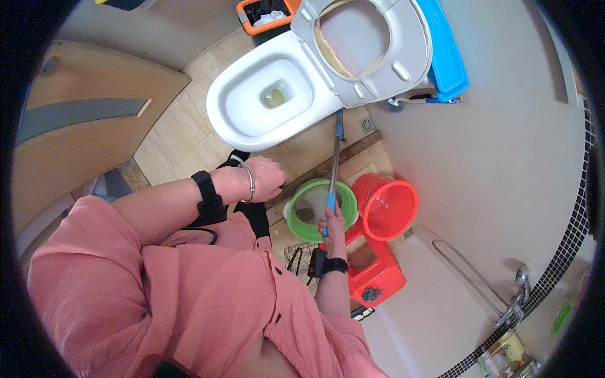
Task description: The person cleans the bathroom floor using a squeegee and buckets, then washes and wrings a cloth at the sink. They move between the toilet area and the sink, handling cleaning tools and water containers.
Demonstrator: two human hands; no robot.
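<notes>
My right hand [333, 222] grips the blue handle of a long-handled cleaning tool [335, 163], either a brush or a squeegee. Its metal shaft crosses above a green plastic basin [354, 203], and the blue head is low beside the toilet base. My left hand [264, 177], with a silver bangle at the wrist, hovers near the front of the white toilet bowl [222, 101]. Its fingers are curled and the palm is hidden. The toilet's seat [401, 47] is raised, and yellowish water lies in the bowl.
A red bucket [409, 208] and a red plastic stool [394, 279] bearing a metal scouring pad [371, 294] stand by the basin. An orange-rimmed bin [255, 31] and a blue plastic tub [446, 56] flank the toilet. A wooden door [94, 90] is at left, a hand shower [522, 276] at right.
</notes>
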